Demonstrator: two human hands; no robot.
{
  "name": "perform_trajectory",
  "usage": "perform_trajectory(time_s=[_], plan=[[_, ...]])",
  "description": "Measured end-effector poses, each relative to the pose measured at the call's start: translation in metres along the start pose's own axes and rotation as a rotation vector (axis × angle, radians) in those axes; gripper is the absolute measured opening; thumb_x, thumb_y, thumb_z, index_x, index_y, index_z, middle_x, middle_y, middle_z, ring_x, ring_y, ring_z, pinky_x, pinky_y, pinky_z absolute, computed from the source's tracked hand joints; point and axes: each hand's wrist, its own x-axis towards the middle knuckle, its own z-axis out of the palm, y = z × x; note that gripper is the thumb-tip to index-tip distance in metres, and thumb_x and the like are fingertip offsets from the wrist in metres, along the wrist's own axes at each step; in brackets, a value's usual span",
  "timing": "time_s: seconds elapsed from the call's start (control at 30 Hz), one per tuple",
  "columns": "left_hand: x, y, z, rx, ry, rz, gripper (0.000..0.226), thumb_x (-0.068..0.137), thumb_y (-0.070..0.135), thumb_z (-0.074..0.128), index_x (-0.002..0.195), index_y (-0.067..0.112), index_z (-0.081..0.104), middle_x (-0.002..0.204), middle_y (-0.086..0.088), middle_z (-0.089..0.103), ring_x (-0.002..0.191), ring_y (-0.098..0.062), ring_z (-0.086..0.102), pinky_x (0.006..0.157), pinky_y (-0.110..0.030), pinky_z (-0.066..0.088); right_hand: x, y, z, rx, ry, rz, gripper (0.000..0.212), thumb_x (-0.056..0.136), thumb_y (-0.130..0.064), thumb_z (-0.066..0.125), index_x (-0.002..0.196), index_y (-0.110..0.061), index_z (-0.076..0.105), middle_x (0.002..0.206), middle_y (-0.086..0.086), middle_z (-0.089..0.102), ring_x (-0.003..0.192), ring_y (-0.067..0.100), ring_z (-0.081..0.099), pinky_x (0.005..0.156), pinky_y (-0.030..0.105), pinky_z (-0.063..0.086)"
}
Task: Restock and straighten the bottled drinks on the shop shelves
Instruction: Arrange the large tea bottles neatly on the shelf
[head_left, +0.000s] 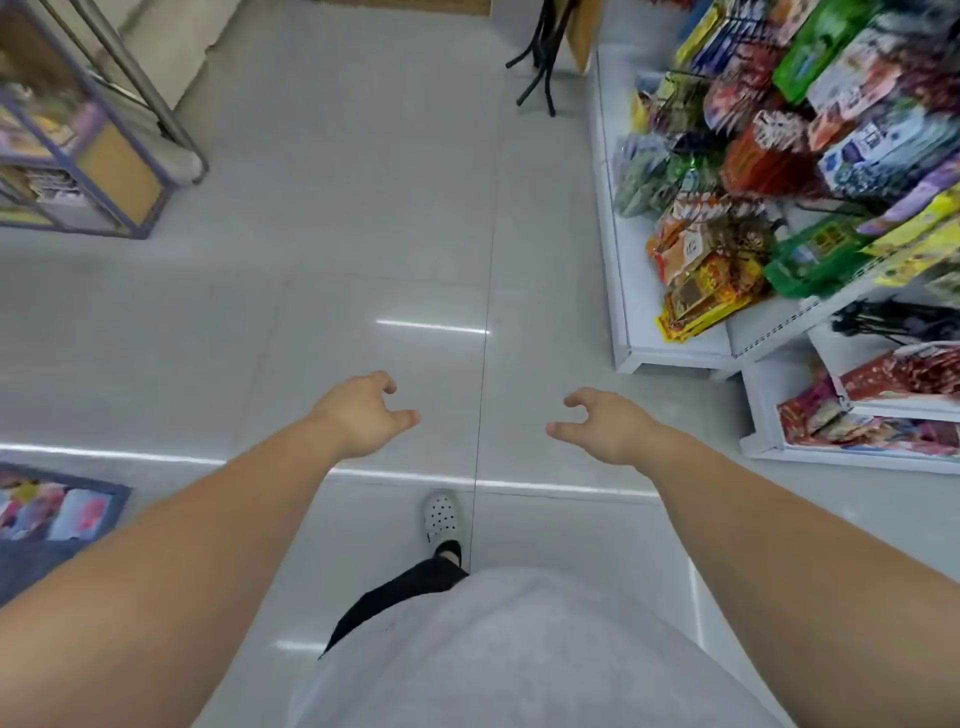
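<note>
1. Grey glossy floor (363, 234) fills most of the view. You are looking down at it with both bare arms stretched out ahead of you.
2. Your left hand (358, 415) hangs above the floor. Its fingers are loosely curled, the thumb stands apart, and it holds nothing.
3. Your right hand (608, 428) mirrors it, well apart from the left. Its fingers are loosely hooked and it is empty too.
4. A foot in a white clog (441, 514) shows between your arms, set forward. The step in hand looks like walking towards the drinks.
5. No bottles appear anywhere in view, so where the drinks stand cannot be told from here.
6. White shelves (675, 358) on your right hold bright, blurred snack packets (727, 249), some jutting past the edge. A blue-framed rack (135, 156) stands far to your left.
7. To do this step well, walk down the middle of the floor with your right arm clear of the jutting packets.
8. Lift your head to find the drinks shelf before you reach for anything.
9. Arrive with both hands free: one can then take a bottle by its body while the other steadies its neighbours.
</note>
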Motion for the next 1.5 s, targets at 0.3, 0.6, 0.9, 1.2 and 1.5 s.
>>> perform_trajectory(time_s=[0.3, 0.6, 0.9, 1.2, 1.5], plan=[[0.167, 0.031, -0.154, -0.012, 0.033, 0.018, 0.067, 0.089, 0.06, 0.067, 0.142, 0.023, 0.051, 0.139, -0.009, 0.058, 0.123, -0.031, 0.058, 0.1, -0.037, 0.046, 0.134, -0.091, -0.121, 0.074, 0.038, 0.058, 0.071, 0.094, -0.056, 0.065, 0.151, -0.021, 0.045, 0.153, 0.01, 0.048, 0.138, 0.028, 0.048, 0.109, 0.035, 0.041], [0.34, 0.073, -0.249, -0.11, 0.043, -0.045, 0.066, 0.087, 0.059, 0.07, 0.139, 0.021, 0.053, 0.138, -0.01, 0.058, 0.122, -0.03, 0.058, 0.105, -0.041, 0.047, 0.318, -0.148, -0.225, 0.158, -0.018, 0.019, 0.07, 0.094, -0.055, 0.066, 0.151, -0.021, 0.045, 0.154, 0.011, 0.046, 0.138, 0.028, 0.049, 0.111, 0.038, 0.042], [0.495, 0.119, -0.368, -0.001, 0.07, -0.132, 0.068, 0.088, 0.062, 0.066, 0.141, 0.023, 0.05, 0.138, -0.009, 0.06, 0.12, -0.03, 0.06, 0.1, -0.038, 0.048, 0.485, -0.218, -0.375, 0.058, -0.091, -0.042, 0.071, 0.093, -0.056, 0.066, 0.15, -0.021, 0.047, 0.155, 0.008, 0.046, 0.138, 0.028, 0.048, 0.112, 0.036, 0.041], [0.679, 0.124, -0.467, -0.113, 0.051, -0.131, 0.067, 0.088, 0.062, 0.066, 0.141, 0.023, 0.051, 0.139, -0.009, 0.058, 0.118, -0.027, 0.059, 0.093, -0.035, 0.045, 0.652, -0.314, -0.476, 0.067, -0.095, -0.03, 0.069, 0.091, -0.055, 0.069, 0.148, -0.022, 0.049, 0.153, 0.01, 0.048, 0.136, 0.027, 0.051, 0.111, 0.037, 0.042], [0.876, 0.126, -0.636, -0.032, -0.041, -0.038, 0.067, 0.09, 0.061, 0.065, 0.142, 0.022, 0.05, 0.141, -0.009, 0.056, 0.121, -0.029, 0.058, 0.098, -0.035, 0.047, 0.801, -0.449, -0.587, 0.124, -0.041, 0.046, 0.069, 0.094, -0.054, 0.067, 0.151, -0.021, 0.046, 0.155, 0.011, 0.046, 0.138, 0.027, 0.049, 0.111, 0.035, 0.041]])
